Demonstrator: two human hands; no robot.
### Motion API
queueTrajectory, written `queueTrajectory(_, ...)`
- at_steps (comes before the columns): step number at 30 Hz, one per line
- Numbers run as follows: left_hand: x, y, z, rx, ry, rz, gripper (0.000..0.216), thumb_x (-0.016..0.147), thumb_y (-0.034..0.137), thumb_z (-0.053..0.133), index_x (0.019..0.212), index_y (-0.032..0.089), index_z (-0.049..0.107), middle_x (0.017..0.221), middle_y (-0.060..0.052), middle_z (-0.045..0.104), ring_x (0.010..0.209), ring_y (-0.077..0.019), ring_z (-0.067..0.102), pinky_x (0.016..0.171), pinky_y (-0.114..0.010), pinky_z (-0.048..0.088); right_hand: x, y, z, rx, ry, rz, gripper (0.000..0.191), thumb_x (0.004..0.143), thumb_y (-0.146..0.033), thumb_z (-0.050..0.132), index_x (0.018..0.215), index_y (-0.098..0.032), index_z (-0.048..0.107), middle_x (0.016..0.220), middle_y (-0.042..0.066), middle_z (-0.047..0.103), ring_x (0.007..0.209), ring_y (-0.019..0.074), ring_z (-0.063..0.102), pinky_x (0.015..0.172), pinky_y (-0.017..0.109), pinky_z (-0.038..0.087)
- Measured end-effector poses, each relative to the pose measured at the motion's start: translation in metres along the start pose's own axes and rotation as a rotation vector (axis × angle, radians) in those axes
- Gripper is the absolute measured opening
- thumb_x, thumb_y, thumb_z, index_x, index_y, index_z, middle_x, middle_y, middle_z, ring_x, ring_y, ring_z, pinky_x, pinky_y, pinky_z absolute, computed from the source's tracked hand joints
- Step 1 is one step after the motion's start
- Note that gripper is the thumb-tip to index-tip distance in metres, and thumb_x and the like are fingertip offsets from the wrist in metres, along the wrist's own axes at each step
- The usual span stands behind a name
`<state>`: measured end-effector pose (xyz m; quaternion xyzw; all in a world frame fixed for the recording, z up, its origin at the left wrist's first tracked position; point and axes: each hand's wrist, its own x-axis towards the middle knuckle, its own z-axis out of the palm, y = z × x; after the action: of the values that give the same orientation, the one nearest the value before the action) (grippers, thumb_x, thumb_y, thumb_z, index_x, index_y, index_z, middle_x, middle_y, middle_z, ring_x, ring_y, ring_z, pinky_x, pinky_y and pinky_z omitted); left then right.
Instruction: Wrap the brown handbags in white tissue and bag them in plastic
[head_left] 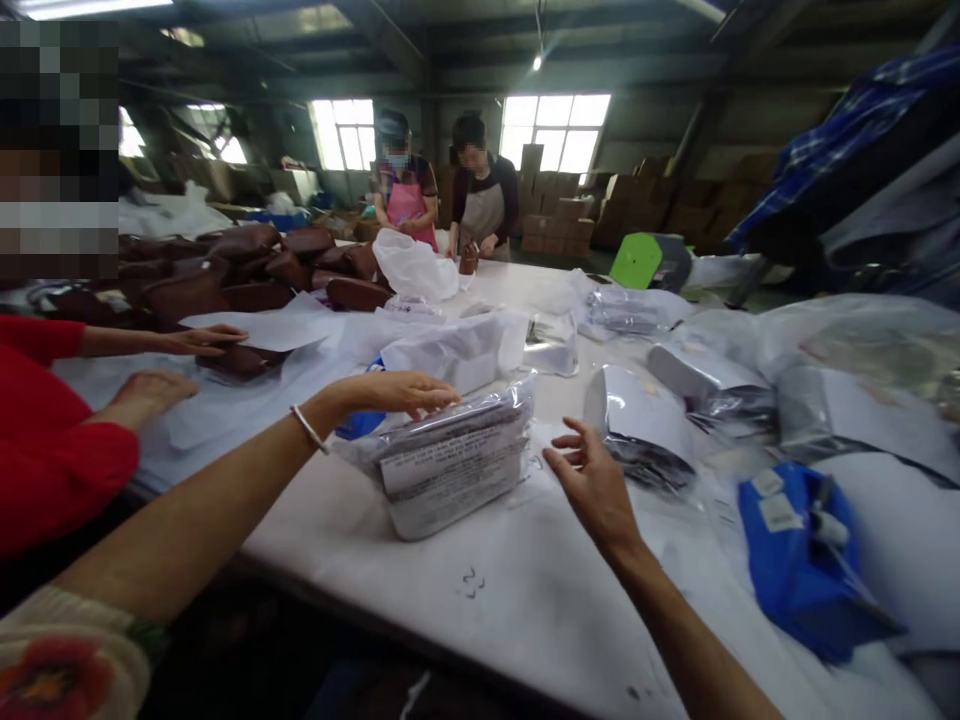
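Note:
A clear plastic bag (457, 465) with printed warning text stands on edge on the white table, a flat greyish item inside it. Along its top edge lies my left hand (409, 393), fingers stretched out and a bracelet on the wrist. To the right of the bag, a little apart from it, my right hand (592, 480) hovers with fingers spread and nothing in them. Close to my right hand is another bagged item (646, 425) with a white sheet around it. What the bags contain cannot be made out clearly.
More wrapped packages (716, 385) lie on the right, near a blue box (799, 550). At left, a person in a red sleeve (67, 450) handles white sheets (262, 325) beside a heap of brown leather bags (217, 275). Two people stand across the white table (465, 620).

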<state>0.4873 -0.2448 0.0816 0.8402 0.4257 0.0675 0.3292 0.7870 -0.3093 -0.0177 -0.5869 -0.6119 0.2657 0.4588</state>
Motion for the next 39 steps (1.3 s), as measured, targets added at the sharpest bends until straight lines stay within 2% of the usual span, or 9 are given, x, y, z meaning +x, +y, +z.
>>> queueTrajectory(4,-0.032,0.021,-0.01,0.053,-0.056,-0.044,0.049,0.096,0.05,0.043,0.134,0.022,0.055,0.135,-0.005,0.06,0.118,-0.0222,0.058,0.101,-0.029,0.043,0.032,0.035,-0.027,-0.304,0.204,-0.179,0.059,0.08,-0.042,0.054,0.132,-0.012,0.051,0.125,0.02,0.061,0.103,0.0333,0.062,0.089,0.051,0.051)
queueTrajectory(8,-0.054,0.037,0.012,0.131,0.032,-0.115,0.063,0.085,0.045,0.062,0.143,0.025,0.046,0.136,-0.004,0.059,0.118,-0.0251,0.058,0.098,-0.028,0.044,0.046,0.058,-0.028,-0.47,0.073,-0.241,0.05,0.078,-0.038,0.052,0.118,-0.011,0.063,0.118,0.02,0.066,0.114,0.0373,0.058,0.104,0.057,0.041)
queueTrajectory(12,-0.048,0.02,0.021,0.106,0.055,-0.143,0.056,0.082,0.037,0.065,0.136,0.028,0.052,0.123,-0.001,0.067,0.109,-0.0237,0.062,0.091,-0.026,0.047,0.028,0.05,0.001,-0.179,-0.069,-0.146,0.046,0.084,-0.046,0.052,0.118,-0.017,0.064,0.121,0.014,0.067,0.111,0.0301,0.062,0.1,0.049,0.048)
queueTrajectory(17,-0.031,-0.024,0.001,-0.136,-0.026,-0.135,0.048,0.079,0.041,0.067,0.122,0.021,0.06,0.116,-0.001,0.068,0.103,-0.0225,0.063,0.086,-0.026,0.05,0.013,0.037,0.05,0.213,-0.29,0.037,0.064,0.077,-0.047,0.067,0.133,-0.018,0.056,0.135,0.013,0.06,0.124,0.0293,0.057,0.099,0.044,0.05)
queueTrajectory(20,-0.025,-0.041,-0.008,-0.206,-0.05,-0.144,0.047,0.078,0.04,0.068,0.121,0.021,0.061,0.11,-0.001,0.069,0.097,-0.0211,0.064,0.08,-0.026,0.051,0.016,0.032,0.066,0.308,-0.3,0.036,0.056,0.075,-0.043,0.068,0.126,-0.019,0.061,0.129,0.011,0.065,0.119,0.0289,0.06,0.098,0.043,0.051)
queueTrajectory(26,-0.03,-0.016,-0.005,0.012,0.008,-0.086,0.042,0.084,0.031,0.064,0.126,0.026,0.06,0.115,0.0,0.07,0.101,-0.0219,0.066,0.088,-0.029,0.052,0.017,0.021,0.068,0.286,-0.193,0.01,0.045,0.075,-0.04,0.069,0.115,-0.021,0.065,0.112,0.009,0.071,0.107,0.0282,0.065,0.087,0.04,0.055)
queueTrajectory(29,-0.038,0.005,0.018,0.35,0.22,0.06,0.053,0.087,0.02,0.062,0.137,0.03,0.051,0.129,-0.002,0.066,0.113,-0.0235,0.063,0.1,-0.035,0.049,0.011,0.026,0.06,0.321,-0.137,-0.001,0.043,0.078,-0.046,0.068,0.114,-0.022,0.065,0.108,0.008,0.072,0.101,0.0272,0.068,0.083,0.038,0.056)
queueTrajectory(33,-0.051,-0.001,0.086,0.728,0.509,0.25,0.056,0.092,0.008,0.051,0.144,0.026,0.042,0.145,-0.009,0.053,0.134,-0.0262,0.048,0.112,-0.046,0.039,-0.003,0.054,0.042,0.282,-0.109,0.008,0.04,0.075,-0.052,0.069,0.1,-0.021,0.072,0.1,0.01,0.075,0.096,0.0296,0.069,0.085,0.04,0.056)
queueTrajectory(39,-0.077,-0.034,0.183,0.677,0.413,0.249,0.06,0.084,0.012,0.063,0.141,0.026,0.047,0.154,-0.011,0.04,0.142,-0.0313,0.037,0.115,-0.054,0.034,-0.026,0.087,0.012,0.309,-0.305,0.175,0.041,0.074,-0.055,0.068,0.096,-0.021,0.076,0.099,0.008,0.076,0.09,0.0282,0.071,0.081,0.037,0.058)
